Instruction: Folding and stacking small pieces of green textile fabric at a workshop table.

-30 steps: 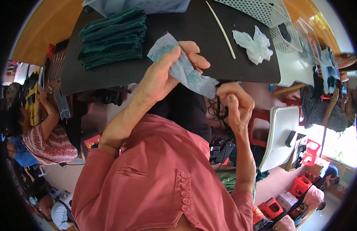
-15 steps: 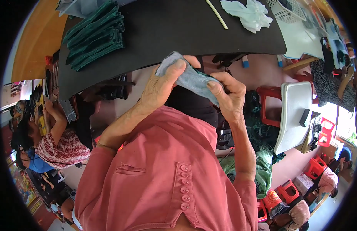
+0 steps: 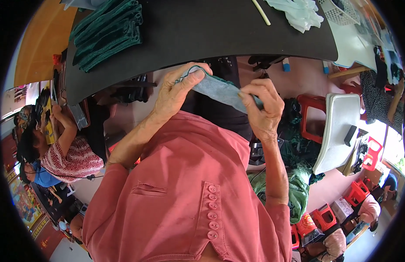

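Note:
Both my hands hold one small grey-blue fabric piece point(image 3: 220, 89) with a dark green edge, just below the front edge of the black table point(image 3: 202, 39). My left hand point(image 3: 176, 91) pinches its left end between thumb and fingers. At the right end my right hand point(image 3: 261, 109) grips the fabric with curled fingers. The piece stretches slanted between them, above my pink shirt.
A stack of dark green fabric pieces point(image 3: 108, 35) lies on the table's left. White fabric pieces point(image 3: 298, 11) and a thin pale stick point(image 3: 261, 12) lie at the far right. A seated person point(image 3: 62, 148) works at left. A white chair point(image 3: 340, 131) and red stools point(image 3: 311, 118) stand right.
Both hands brought the fabric piece off the table toward my chest. The right hand moved up from the piece's lower end to grip it close to the left hand.

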### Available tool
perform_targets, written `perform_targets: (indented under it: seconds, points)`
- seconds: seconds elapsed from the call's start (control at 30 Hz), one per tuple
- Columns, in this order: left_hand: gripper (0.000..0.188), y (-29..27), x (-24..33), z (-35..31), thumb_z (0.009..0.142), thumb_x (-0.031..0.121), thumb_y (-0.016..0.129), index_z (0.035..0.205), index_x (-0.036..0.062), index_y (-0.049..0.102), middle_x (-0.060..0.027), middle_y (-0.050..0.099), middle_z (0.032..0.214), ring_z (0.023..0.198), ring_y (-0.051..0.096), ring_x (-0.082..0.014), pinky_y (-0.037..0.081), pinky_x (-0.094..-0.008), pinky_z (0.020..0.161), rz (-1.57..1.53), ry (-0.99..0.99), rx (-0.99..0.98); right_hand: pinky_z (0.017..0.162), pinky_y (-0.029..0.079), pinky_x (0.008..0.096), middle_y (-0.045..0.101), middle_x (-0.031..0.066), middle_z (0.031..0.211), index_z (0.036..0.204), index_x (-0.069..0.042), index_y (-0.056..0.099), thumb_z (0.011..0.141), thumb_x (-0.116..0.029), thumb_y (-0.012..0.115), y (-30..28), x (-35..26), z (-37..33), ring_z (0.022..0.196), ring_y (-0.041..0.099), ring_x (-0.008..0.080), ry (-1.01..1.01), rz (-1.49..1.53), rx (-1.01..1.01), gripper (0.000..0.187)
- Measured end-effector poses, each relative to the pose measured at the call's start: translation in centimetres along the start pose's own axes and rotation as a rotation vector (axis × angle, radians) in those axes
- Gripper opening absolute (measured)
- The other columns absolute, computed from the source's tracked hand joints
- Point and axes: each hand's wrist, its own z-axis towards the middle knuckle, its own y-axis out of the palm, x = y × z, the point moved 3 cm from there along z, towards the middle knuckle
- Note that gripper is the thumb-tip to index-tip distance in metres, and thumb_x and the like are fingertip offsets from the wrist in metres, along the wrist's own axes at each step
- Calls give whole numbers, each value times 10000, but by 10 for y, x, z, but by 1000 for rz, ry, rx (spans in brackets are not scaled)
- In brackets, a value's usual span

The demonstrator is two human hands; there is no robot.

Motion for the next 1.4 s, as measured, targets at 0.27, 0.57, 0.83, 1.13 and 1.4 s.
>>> perform_targets:
  seconds: [0.27, 0.57, 0.83, 1.13, 1.4]
  points:
    - [233, 5, -6, 13, 902, 246, 583, 1005, 38, 605, 25, 530, 816, 711, 432, -50, 373, -215, 662, 57, 39, -139, 604, 430, 266, 590, 64, 734, 1027, -5, 600, 837, -278, 644, 24, 33, -6, 672, 519, 102, 317, 404, -444, 336]
    - [289, -12, -29, -7, 922, 272, 523, 905, -7, 598, -52, 604, 848, 872, 569, -129, 428, -261, 812, 325, -305, -93, 539, 451, 315, 549, 95, 708, 919, -47, 612, 660, 4, 684, 12, 25, -12, 610, 574, 265, -65, -269, 142, 274]
    - [526, 15, -42, 10, 908, 478, 475, 726, -3, 585, -92, 620, 706, 654, 541, -142, 431, -282, 697, 96, -334, -151, 544, 450, 339, 510, 63, 734, 934, -77, 601, 669, -72, 697, 44, 16, -16, 613, 547, 242, -209, -384, 4, 282]
    - [345, 16, -51, 10, 886, 335, 581, 779, 7, 601, -4, 560, 635, 586, 473, -89, 379, -264, 555, 190, -229, -153, 551, 438, 221, 610, 38, 673, 942, 16, 637, 884, -140, 598, 51, 45, -26, 597, 557, 63, 435, 242, -93, 171]
    - [150, 29, -57, 12, 842, 124, 588, 786, -13, 565, -17, 532, 625, 587, 469, -71, 392, -251, 518, 256, -81, -198, 577, 471, 215, 645, 56, 718, 895, 33, 634, 861, -114, 625, 49, 50, -20, 616, 591, 83, 506, 304, -31, 151]
